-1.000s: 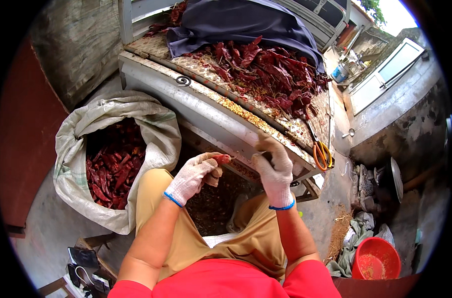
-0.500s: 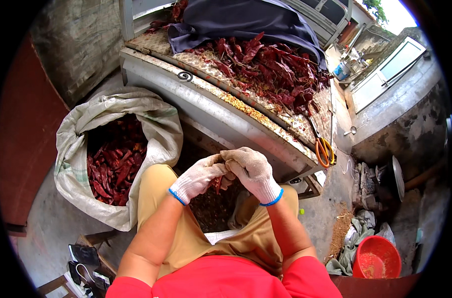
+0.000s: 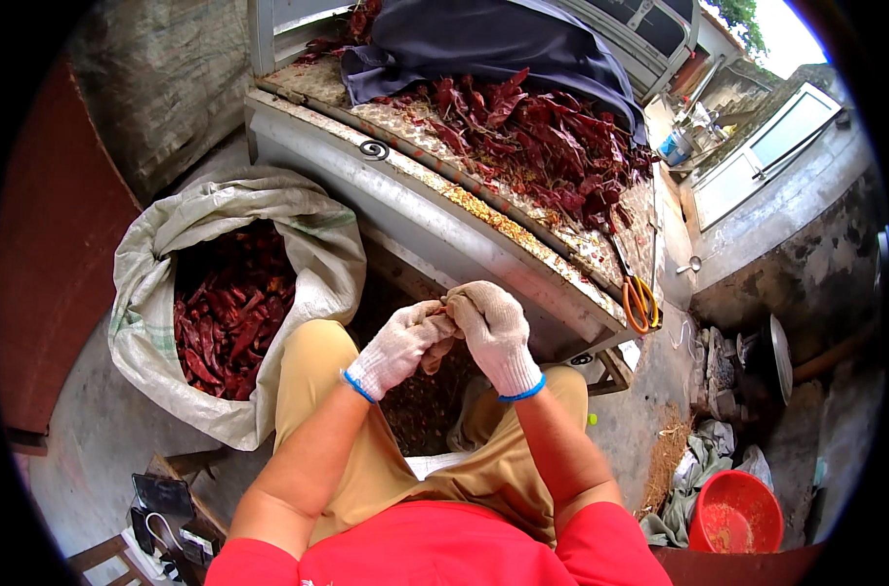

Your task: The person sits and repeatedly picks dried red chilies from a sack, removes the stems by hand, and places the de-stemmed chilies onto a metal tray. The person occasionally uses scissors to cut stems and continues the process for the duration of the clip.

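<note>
My left hand (image 3: 402, 344) and my right hand (image 3: 485, 332), in knitted white gloves with blue cuffs, meet between my knees. Their fingers close together around a dried red chili (image 3: 442, 312), which is mostly hidden by them. Beside my left knee stands a white woven sack (image 3: 139, 293) with a rolled rim, heaped inside with dried red chilies (image 3: 225, 337). In front of me a metal platform (image 3: 415, 210) carries a pile of dried red chilies (image 3: 552, 146) with seeds and bits along its edge. Scissors with orange handles (image 3: 640, 303) lie at its right corner.
A dark cloth (image 3: 483, 44) partly covers the pile. At the right are a red basin (image 3: 735, 508), crumpled sacks (image 3: 698, 479), a dark pot (image 3: 766, 361) and a white door (image 3: 762, 146). A small wooden stand with electronic devices (image 3: 166, 508) is at lower left.
My right hand has come down and leftward from beside the platform to meet my left hand, and its fingers have closed over the chili that my left hand held.
</note>
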The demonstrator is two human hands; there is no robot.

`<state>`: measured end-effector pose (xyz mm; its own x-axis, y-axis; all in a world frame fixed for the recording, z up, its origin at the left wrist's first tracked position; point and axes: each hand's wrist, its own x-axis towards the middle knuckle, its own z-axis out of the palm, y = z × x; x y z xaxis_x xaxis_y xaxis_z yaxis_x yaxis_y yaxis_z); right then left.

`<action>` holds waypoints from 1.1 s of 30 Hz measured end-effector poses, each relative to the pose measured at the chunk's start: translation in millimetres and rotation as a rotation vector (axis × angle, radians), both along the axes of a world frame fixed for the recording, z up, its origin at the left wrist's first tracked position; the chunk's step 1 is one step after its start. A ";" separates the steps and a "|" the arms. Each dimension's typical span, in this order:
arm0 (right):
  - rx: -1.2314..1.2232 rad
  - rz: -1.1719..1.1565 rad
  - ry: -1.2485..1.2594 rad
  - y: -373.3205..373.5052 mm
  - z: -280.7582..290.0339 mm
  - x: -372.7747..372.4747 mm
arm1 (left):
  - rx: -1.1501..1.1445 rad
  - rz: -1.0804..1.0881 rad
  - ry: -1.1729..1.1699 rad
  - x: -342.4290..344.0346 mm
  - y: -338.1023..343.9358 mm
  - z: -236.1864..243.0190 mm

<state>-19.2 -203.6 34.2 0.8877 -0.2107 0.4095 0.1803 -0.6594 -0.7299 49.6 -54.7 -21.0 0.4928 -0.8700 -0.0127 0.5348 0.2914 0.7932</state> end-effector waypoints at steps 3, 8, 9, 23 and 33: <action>0.630 -0.034 0.193 7.5 -6.1 1.9 | 0.000 0.036 0.017 -1.0 2.4 1.2; 1.129 -0.105 0.375 15.1 -6.3 4.7 | 0.012 0.069 0.096 -2.7 5.7 1.6; 1.208 -0.092 0.353 16.9 -9.5 5.4 | 0.019 0.081 0.103 -3.6 5.5 2.1; 0.881 -0.184 0.358 -23.0 -14.0 1.5 | -0.029 0.086 0.117 -2.2 -0.7 -1.6; -0.331 -0.405 0.513 -127.6 80.7 5.3 | 0.077 -0.063 0.071 1.1 -4.4 -9.8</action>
